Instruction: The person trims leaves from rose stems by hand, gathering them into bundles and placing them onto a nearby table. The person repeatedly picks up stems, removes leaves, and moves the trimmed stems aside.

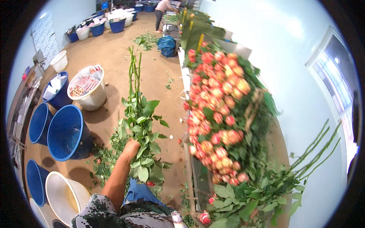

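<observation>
My left hand (133,148) is closed around a bunch of leafy rose stems (142,125) in front of my body. The bare cut ends point up and away from me, and a red bloom (150,183) shows at the low end. To my right lies a second leafy bunch (251,196), its bare stems slanting towards the wall. A small skin-toned patch (253,213) among those leaves may be my right hand; foliage hides the rest, so its grip is unclear. Beyond that bunch is a large heap of red-and-yellow roses (216,114) on a long bench (191,182).
Blue tubs (68,132) and a white tub (67,196) stand at left; another white tub (88,98) holds printed packaging. Stripped leaves (109,159) litter the floor. Green upright dividers (196,30) line the far bench, where a person (162,12) stands beside a blue bag (166,46).
</observation>
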A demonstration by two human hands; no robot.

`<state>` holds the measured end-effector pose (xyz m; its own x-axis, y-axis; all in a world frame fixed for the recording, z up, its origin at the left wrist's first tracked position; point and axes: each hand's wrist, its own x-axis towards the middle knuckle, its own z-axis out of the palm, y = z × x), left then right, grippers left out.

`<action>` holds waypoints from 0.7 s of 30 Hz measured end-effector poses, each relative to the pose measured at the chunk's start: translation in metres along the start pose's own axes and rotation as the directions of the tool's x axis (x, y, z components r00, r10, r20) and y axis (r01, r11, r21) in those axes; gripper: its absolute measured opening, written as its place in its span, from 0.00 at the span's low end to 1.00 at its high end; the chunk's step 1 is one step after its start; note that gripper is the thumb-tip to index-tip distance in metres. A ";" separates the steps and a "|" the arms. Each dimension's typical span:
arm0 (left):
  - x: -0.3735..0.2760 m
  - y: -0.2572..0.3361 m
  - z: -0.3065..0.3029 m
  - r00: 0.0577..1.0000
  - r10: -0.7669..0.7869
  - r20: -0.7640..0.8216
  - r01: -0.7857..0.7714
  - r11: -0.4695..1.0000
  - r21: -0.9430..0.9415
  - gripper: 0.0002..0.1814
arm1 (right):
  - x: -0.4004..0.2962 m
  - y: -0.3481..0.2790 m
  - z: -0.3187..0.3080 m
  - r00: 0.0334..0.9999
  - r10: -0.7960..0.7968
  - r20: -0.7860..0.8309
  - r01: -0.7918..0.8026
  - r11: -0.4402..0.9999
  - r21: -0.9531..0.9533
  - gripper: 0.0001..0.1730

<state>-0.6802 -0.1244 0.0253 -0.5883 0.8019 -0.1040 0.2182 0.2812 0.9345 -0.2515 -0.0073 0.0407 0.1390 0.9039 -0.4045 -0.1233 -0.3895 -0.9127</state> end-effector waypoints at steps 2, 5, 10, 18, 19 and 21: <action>0.038 -0.047 -0.037 0.998 -0.058 -0.003 0.056 0.975 -0.215 0.26 | 0.012 -0.004 0.075 0.998 -0.017 0.057 0.019 0.999 -0.030 0.33; 0.084 -0.080 -0.082 0.998 -0.051 -0.028 0.042 0.963 -0.268 0.23 | 0.032 -0.006 0.177 0.992 -0.034 0.124 0.043 0.996 -0.075 0.35; 0.151 -0.096 -0.186 0.993 -0.082 -0.082 0.100 0.965 0.243 0.17 | 0.043 -0.013 0.355 0.960 -0.006 0.278 0.038 0.993 -0.108 0.37; 0.264 -0.092 -0.277 0.996 -0.059 -0.065 0.083 0.873 0.481 0.11 | 0.065 -0.036 0.600 0.921 0.064 0.385 0.023 0.976 -0.217 0.52; 0.283 -0.093 -0.288 0.993 -0.118 -0.019 0.108 0.817 0.567 0.12 | 0.078 -0.033 0.627 0.898 0.073 0.434 -0.016 0.991 -0.134 0.49; 0.324 -0.112 -0.301 0.989 -0.122 -0.082 0.147 0.762 0.630 0.14 | 0.091 -0.037 0.681 0.869 0.125 0.478 -0.115 0.992 -0.051 0.45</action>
<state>-1.1295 -0.0547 -0.0110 -0.6724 0.7155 -0.1892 0.5710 0.6642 0.4826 -0.9035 0.2095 0.0766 -0.3644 0.8215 -0.4385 -0.0885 -0.4993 -0.8619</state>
